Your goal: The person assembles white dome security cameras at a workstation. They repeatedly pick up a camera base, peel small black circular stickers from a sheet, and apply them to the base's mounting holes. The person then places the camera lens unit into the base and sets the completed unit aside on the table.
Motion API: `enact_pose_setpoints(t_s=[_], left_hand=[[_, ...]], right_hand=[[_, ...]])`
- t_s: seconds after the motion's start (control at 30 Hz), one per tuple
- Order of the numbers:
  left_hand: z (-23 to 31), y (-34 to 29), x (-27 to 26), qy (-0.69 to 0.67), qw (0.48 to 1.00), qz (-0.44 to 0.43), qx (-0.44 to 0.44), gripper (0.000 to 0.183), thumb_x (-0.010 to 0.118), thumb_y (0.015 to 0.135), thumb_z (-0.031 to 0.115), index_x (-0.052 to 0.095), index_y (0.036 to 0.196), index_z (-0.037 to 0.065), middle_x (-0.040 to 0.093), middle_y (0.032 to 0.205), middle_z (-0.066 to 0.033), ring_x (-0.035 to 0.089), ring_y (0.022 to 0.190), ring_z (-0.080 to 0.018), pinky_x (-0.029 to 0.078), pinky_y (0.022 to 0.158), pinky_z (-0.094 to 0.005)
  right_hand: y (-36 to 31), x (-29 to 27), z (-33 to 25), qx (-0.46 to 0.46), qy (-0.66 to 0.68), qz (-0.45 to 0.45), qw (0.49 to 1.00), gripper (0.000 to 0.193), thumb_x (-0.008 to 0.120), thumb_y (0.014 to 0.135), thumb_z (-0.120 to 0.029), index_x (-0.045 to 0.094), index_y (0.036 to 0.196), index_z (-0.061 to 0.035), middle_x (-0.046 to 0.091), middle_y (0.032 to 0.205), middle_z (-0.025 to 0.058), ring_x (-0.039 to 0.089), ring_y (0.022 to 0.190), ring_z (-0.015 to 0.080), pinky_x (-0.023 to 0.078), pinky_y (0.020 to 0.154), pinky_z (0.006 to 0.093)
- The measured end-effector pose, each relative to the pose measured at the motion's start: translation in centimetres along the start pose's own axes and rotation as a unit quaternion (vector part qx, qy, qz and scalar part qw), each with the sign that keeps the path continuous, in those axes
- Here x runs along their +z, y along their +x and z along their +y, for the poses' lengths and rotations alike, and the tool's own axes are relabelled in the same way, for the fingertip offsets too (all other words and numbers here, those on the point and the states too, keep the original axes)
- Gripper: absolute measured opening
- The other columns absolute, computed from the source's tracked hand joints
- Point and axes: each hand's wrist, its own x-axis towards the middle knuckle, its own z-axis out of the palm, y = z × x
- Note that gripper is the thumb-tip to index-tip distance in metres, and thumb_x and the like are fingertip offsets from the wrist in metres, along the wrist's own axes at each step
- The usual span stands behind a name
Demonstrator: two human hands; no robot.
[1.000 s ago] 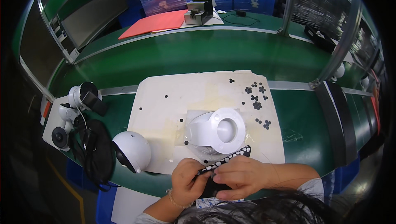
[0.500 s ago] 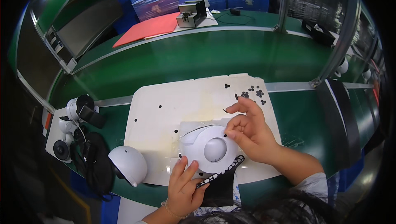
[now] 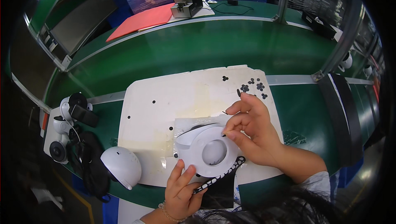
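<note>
A white round plastic housing [image 3: 197,158] with a wide ring and a round hollow at its middle lies tilted on a pale board [image 3: 161,87]. At its lower left edge, the fingers of my left hand [image 3: 181,189] grip it. A black strip with white rounded spots [image 3: 220,175] runs from that hand along the housing's near edge. My right hand [image 3: 255,135] pinches a small black round pad [image 3: 224,134] between thumb and index finger at the ring's upper right. More black pads [image 3: 239,92] cling to its other fingertips.
Loose black pads [image 3: 260,86] cluster at the board's far right. A white dome-shaped housing [image 3: 121,166] stands left of the board, beside white cameras [image 3: 62,145] and a black cable bundle [image 3: 88,170]. A long black foam-like piece [image 3: 340,116] lies right; a metal rail [image 3: 288,79] crosses behind.
The whole view has shifted slightly. The housing's far left side shows a wider dark gap under the ring. My right hand stays pinched at the ring's edge.
</note>
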Motion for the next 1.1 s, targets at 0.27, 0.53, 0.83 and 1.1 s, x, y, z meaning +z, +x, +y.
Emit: enact_pose_setpoints(t_s=[0.27, 0.53, 0.83, 1.1], left_hand=[[0.0, -0.1, 0.3, -0.022, 1.0, 0.021, 0.0, 0.019, 0.067, 0.073, 0.017, 0.056, 0.072, 0.001, 0.05, 0.118, -0.0168, 0.038, 0.118, -0.0391, 0.034, 0.096, -0.0432], [0.3, 0.0, 0.0, -0.021, 1.0, 0.005, -0.015, 0.016, 0.067, 0.073, 0.015, 0.057, 0.074, 0.003, 0.05, 0.119, -0.0154, 0.036, 0.119, -0.0387, 0.031, 0.098, -0.0433], [0.3, 0.5, -0.5, -0.034, 0.999, -0.02, 0.017, 0.018, 0.063, 0.073, 0.012, 0.059, 0.087, 0.001, 0.047, 0.121, -0.016, 0.038, 0.117, -0.0396, 0.036, 0.092, -0.0426], [0.4, 0.2, -0.4, -0.049, 0.999, -0.016, 0.002, 0.019, 0.063, 0.074, 0.013, 0.058, 0.089, 0.002, 0.048, 0.12, -0.0156, 0.039, 0.116, -0.0387, 0.036, 0.092, -0.0438]], right_hand=[[-0.1, 0.1, -0.1, -0.002, -0.049, -0.01, 0.999, 0.067, 0.049, 0.078, 0.01, 0.015, 0.132, -0.0081, 0.043, 0.105, 0.0147, 0.054, 0.082, 0.0134, 0.044, 0.072, 0.0258], [-0.5, 0.0, -0.5, -0.274, -0.377, -0.021, 0.885, 0.04, 0.058, 0.072, 0.004, 0.047, 0.109, -0.0054, 0.056, 0.094, 0.01, 0.055, 0.082, 0.0264, 0.043, 0.068, 0.0305], [2.0, 2.2, -1.3, -0.024, -0.164, -0.103, 0.981, 0.055, 0.049, 0.079, 0.007, 0.02, 0.125, -0.0045, 0.052, 0.081, 0.0064, 0.051, 0.093, 0.0205, 0.036, 0.087, 0.0351], [1.7, 3.0, -0.8, -0.001, -0.089, -0.065, 0.994, 0.048, 0.051, 0.078, 0.004, 0.031, 0.12, -0.0009, 0.053, 0.082, 0.0059, 0.053, 0.094, 0.0236, 0.03, 0.091, 0.0352]])
